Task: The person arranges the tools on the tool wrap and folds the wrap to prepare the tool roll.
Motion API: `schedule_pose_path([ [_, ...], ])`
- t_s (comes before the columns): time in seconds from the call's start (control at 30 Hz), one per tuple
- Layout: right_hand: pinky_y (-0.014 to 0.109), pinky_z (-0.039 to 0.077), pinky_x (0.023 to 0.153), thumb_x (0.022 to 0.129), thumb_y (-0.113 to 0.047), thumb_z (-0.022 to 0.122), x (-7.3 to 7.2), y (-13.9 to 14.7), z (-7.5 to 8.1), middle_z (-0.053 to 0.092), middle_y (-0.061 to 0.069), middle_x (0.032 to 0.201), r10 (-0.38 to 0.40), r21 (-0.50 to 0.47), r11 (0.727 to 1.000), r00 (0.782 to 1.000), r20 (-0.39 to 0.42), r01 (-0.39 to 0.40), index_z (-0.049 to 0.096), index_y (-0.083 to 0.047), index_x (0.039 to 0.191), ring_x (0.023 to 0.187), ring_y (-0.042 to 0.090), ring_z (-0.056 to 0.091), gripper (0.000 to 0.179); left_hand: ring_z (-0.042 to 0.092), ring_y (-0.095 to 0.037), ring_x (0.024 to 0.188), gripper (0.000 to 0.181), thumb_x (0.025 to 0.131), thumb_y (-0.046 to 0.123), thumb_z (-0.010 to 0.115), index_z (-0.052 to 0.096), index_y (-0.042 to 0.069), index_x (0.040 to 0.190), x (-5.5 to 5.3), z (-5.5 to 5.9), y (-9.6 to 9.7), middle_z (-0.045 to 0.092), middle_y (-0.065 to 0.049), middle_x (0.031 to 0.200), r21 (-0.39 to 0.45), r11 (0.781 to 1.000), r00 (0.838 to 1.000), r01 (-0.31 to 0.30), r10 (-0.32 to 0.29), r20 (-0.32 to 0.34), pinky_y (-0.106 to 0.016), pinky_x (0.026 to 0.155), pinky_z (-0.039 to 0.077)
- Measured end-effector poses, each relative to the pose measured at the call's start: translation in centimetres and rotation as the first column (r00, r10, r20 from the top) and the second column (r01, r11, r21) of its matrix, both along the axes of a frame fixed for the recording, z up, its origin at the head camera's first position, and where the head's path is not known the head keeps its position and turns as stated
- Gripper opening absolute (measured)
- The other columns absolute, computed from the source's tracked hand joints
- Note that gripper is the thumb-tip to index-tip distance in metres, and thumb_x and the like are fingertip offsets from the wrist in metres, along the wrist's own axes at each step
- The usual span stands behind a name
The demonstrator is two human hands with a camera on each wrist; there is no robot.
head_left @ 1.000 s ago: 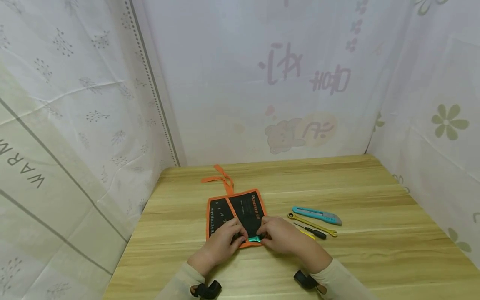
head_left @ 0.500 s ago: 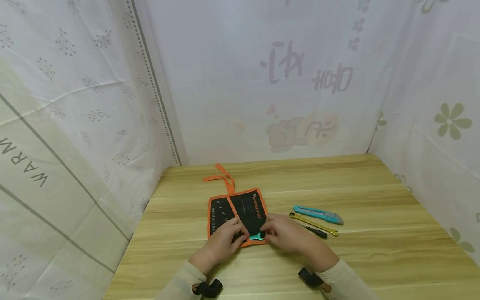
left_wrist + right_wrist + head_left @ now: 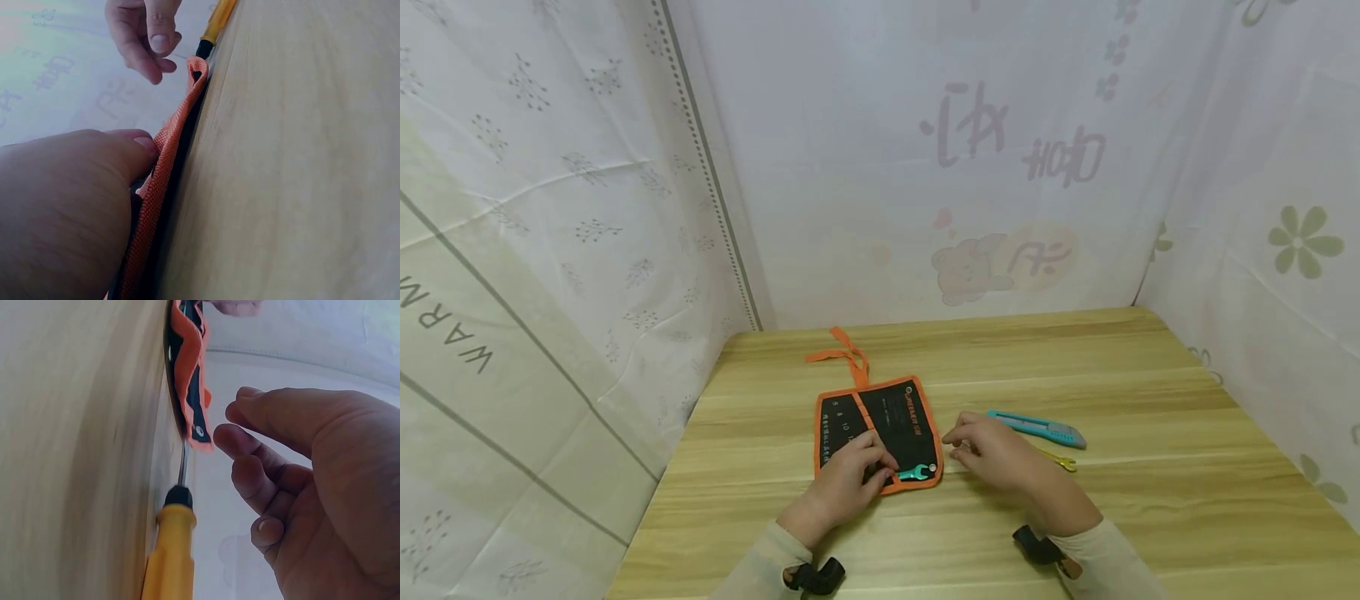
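Observation:
A black tool pouch (image 3: 898, 421) with orange trim lies unrolled on the table. From its front pocket pokes the open end of a green wrench (image 3: 914, 472). My left hand (image 3: 841, 477) pinches the pocket's orange edge beside that wrench, its thumb (image 3: 142, 147) showing on the trim in the left wrist view. Just right of the pouch, my right hand (image 3: 996, 454) hovers with loosely bent fingers and nothing between them. Beneath it in the right wrist view lies a screwdriver (image 3: 172, 550) with a yellow handle, hidden by that hand in the head view.
Beyond my right hand lies a blue utility knife (image 3: 1043, 429). One end of a yellow wrench (image 3: 1063, 462) shows past the right wrist. Orange ties (image 3: 856, 362) trail from the pouch's far side. Patterned cloth (image 3: 850, 167) hangs around the wooden table (image 3: 760, 417).
My right hand has let go of the green wrench's end and moved right, off the pouch, covering the dark-handled screwdriver and part of the yellow wrench. My left hand stays in place.

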State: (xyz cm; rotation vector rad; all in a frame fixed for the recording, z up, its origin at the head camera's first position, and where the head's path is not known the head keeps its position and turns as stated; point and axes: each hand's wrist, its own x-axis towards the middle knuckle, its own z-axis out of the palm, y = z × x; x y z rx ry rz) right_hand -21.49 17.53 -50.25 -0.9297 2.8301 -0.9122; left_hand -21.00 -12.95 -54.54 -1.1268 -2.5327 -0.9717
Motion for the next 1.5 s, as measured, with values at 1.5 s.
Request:
schedule_pose_path([
  [1.5, 0.029, 0.043, 0.058, 0.101, -0.014, 0.072, 0.0, 12.8, -1.0, 0.065, -0.001, 0.105, -0.365, -0.040, 0.930, 0.931, -0.006, 0.365, 0.075, -0.009, 0.124, 0.074, 0.014, 0.049, 0.024, 0.057, 0.000, 0.087, 0.011, 0.100, 0.019, 0.075, 0.075, 0.022, 0.111, -0.3, 0.0, -0.3, 0.058, 0.012, 0.104, -0.102, 0.984, 0.988, -0.147, 0.151, 0.034, -0.021, 0.074, 0.053],
])
